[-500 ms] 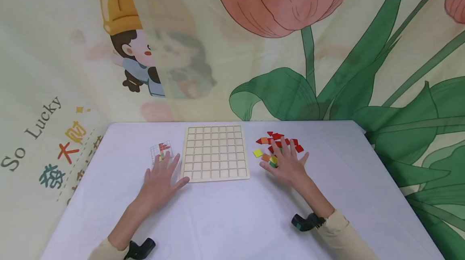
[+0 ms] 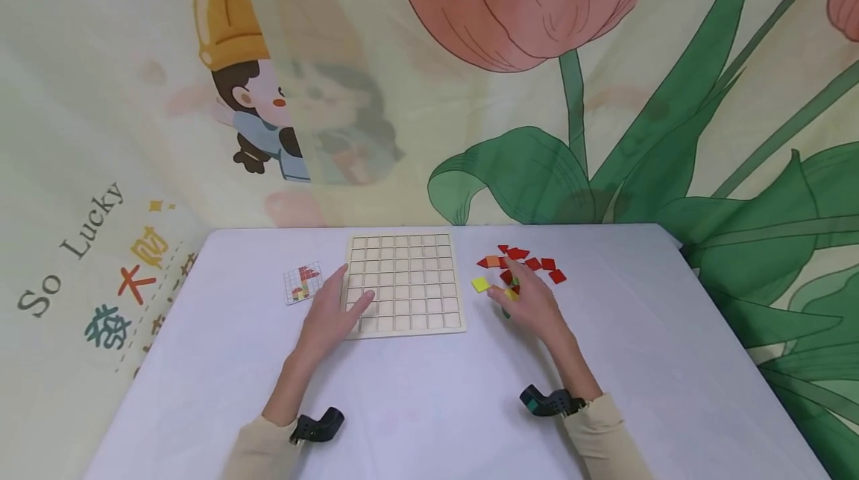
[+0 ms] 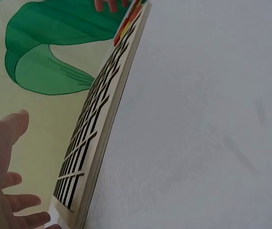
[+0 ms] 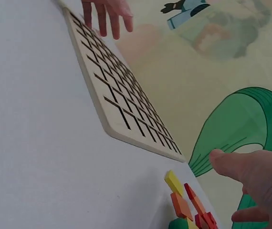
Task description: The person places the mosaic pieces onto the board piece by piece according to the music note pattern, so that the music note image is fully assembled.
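Note:
A pale wooden board (image 2: 406, 286) with a grid of square recesses lies mid-table. My left hand (image 2: 330, 317) is over its left edge, thumb apart from the other fingers, holding nothing; whether it touches the board I cannot tell. To the board's right lies a loose pile of small tiles, with red tiles (image 2: 557, 276), a yellow tile (image 2: 480, 284) and an orange tile (image 4: 180, 205) visible. My right hand (image 2: 533, 305) hovers at the pile with thumb and fingers apart, covering some pieces; nothing shows in its grasp.
Left of the board lies a small card (image 2: 303, 283) printed with a grid and a coloured pattern. A white cloth (image 2: 429, 405) covers the table. Behind its far edge hangs a printed backdrop (image 2: 362, 204).
My left hand has moved right, off the card and onto the board's left edge side. My right hand's spread fingers have drawn closer together over the tiles. The view has shifted slightly.

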Motion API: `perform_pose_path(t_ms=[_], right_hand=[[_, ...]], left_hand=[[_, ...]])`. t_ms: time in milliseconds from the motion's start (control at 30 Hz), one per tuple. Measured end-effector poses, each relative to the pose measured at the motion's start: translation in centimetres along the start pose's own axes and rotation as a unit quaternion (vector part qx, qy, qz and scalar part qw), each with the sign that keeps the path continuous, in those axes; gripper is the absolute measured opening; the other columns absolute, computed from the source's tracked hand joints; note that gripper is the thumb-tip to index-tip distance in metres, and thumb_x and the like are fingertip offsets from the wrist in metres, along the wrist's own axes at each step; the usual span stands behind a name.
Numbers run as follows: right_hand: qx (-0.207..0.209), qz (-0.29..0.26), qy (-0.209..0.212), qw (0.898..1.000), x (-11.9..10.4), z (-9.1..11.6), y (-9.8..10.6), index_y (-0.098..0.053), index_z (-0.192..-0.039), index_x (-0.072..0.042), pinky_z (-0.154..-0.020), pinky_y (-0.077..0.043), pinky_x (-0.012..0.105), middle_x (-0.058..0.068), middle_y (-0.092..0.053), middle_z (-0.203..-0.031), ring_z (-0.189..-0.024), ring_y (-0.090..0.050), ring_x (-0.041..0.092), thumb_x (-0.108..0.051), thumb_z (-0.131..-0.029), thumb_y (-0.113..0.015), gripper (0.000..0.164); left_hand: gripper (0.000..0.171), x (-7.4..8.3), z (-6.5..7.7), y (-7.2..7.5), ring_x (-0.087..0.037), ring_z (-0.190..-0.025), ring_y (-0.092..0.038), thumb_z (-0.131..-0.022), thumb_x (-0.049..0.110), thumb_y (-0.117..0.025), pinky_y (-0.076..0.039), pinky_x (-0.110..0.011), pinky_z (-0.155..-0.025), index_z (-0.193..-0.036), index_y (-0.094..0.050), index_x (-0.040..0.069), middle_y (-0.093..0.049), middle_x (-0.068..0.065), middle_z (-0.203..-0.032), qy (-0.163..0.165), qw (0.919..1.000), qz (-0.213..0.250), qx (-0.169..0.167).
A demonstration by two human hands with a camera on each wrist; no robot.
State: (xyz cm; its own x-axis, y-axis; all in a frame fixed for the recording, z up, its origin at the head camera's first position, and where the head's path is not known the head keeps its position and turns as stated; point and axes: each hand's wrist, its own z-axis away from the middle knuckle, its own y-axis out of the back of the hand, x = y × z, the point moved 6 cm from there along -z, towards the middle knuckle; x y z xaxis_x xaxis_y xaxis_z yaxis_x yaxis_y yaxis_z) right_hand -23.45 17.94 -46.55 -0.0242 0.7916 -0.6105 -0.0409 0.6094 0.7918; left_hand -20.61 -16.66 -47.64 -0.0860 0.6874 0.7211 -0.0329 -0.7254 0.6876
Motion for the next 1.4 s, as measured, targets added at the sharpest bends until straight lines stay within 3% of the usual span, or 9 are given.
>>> perform_pose_path(t_ms=[167, 300, 433, 600, 833, 1100, 1233, 1400], right_hand=[[0.008, -0.047, -0.026, 0.999, 1.3, -0.1, 0.6, -0.029, -0.152, -0.010, -0.098, -0.050, 0.055, 0.020, -0.037, -0.153, -0.140, -0.037, 0.040, -0.031, -0.087, -0.071, 0.080], [0.019, -0.050, -0.025, 0.998, 2.0, -0.1, 1.2, -0.035, -0.149, -0.008, -0.090, -0.056, 0.048, 0.020, -0.043, -0.148, -0.133, -0.046, 0.040, -0.025, -0.088, -0.070, 0.072], [0.018, -0.065, -0.023, 0.997, 2.0, -0.1, 1.8, -0.045, -0.143, -0.008, -0.084, -0.059, 0.045, 0.020, -0.051, -0.141, -0.123, -0.055, 0.041, -0.022, -0.090, -0.068, 0.059], [0.022, -0.066, -0.007, 0.998, 1.9, 0.0, 2.3, -0.052, -0.136, -0.006, -0.088, -0.058, 0.046, 0.019, -0.055, -0.136, -0.117, -0.061, 0.037, -0.018, -0.092, -0.064, 0.047], [0.026, -0.050, -0.019, 0.998, 2.9, -0.3, 2.3, -0.051, -0.137, -0.004, -0.074, -0.060, 0.042, 0.020, -0.053, -0.137, -0.118, -0.060, 0.036, -0.020, -0.093, -0.064, 0.049], [-0.035, 0.017, -0.027, 0.999, 4.7, -1.4, 0.6, -0.051, -0.139, -0.002, -0.100, -0.051, 0.048, 0.021, -0.045, -0.147, -0.130, -0.050, 0.039, -0.020, -0.095, -0.061, 0.048], [-0.044, 0.067, -0.010, 0.997, 4.5, -1.6, 0.2, -0.055, -0.135, 0.000, -0.105, -0.046, 0.052, 0.020, -0.043, -0.150, -0.140, -0.038, 0.040, -0.014, -0.094, -0.061, 0.043], [-0.024, 0.071, 0.003, 0.997, 3.9, -1.6, 0.3, -0.059, -0.130, -0.001, -0.102, -0.049, 0.049, 0.020, -0.050, -0.144, -0.136, -0.044, 0.039, -0.006, -0.093, -0.062, 0.038]], left_hand=[[0.094, 0.0, -0.1, -1.2, -0.040, -0.149, -0.018, -0.090, 0.059, -0.056, -0.021, -0.059, -0.119, -0.156, -0.010, 0.010, -0.019, -0.020, -0.161, 0.005, 0.9992, 0.040, -0.005], [0.097, -0.6, 0.2, -2.3, -0.037, -0.151, -0.015, -0.090, 0.056, -0.059, -0.020, -0.056, -0.120, -0.157, -0.006, 0.010, -0.016, -0.018, -0.162, 0.001, 0.9988, 0.047, -0.014], [0.102, -0.9, 0.5, -3.2, -0.035, -0.152, -0.009, -0.087, 0.056, -0.063, -0.018, -0.056, -0.121, -0.157, -0.005, 0.010, -0.010, -0.016, -0.164, -0.016, 0.9995, 0.017, -0.023], [0.112, -0.8, 1.1, -3.8, -0.038, -0.152, -0.003, -0.080, 0.057, -0.070, -0.013, -0.058, -0.121, -0.156, -0.005, 0.007, -0.002, -0.021, -0.163, -0.043, 0.9980, -0.037, -0.028], [0.116, -0.9, 1.9, -3.6, -0.040, -0.151, 0.000, -0.077, 0.061, -0.070, -0.011, -0.057, -0.122, -0.156, -0.005, 0.007, 0.003, -0.021, -0.163, -0.043, 0.9940, -0.095, -0.034], [0.118, -0.7, 1.6, -3.9, -0.039, -0.152, 0.003, -0.075, 0.067, -0.066, -0.002, -0.057, -0.122, -0.156, -0.006, 0.006, 0.001, -0.018, -0.164, -0.039, 0.9913, -0.123, -0.027], [0.118, -0.6, 1.4, -3.9, -0.039, -0.152, 0.004, -0.076, 0.067, -0.066, -0.002, -0.057, -0.122, -0.156, -0.006, 0.005, 0.003, -0.020, -0.164, -0.042, 0.9906, -0.125, -0.035], [0.120, -1.0, 1.1, -3.4, -0.040, -0.151, -0.002, -0.076, 0.067, -0.066, -0.009, -0.057, -0.122, -0.154, -0.006, -0.002, -0.002, -0.021, -0.163, -0.061, 0.9867, -0.147, -0.036]])
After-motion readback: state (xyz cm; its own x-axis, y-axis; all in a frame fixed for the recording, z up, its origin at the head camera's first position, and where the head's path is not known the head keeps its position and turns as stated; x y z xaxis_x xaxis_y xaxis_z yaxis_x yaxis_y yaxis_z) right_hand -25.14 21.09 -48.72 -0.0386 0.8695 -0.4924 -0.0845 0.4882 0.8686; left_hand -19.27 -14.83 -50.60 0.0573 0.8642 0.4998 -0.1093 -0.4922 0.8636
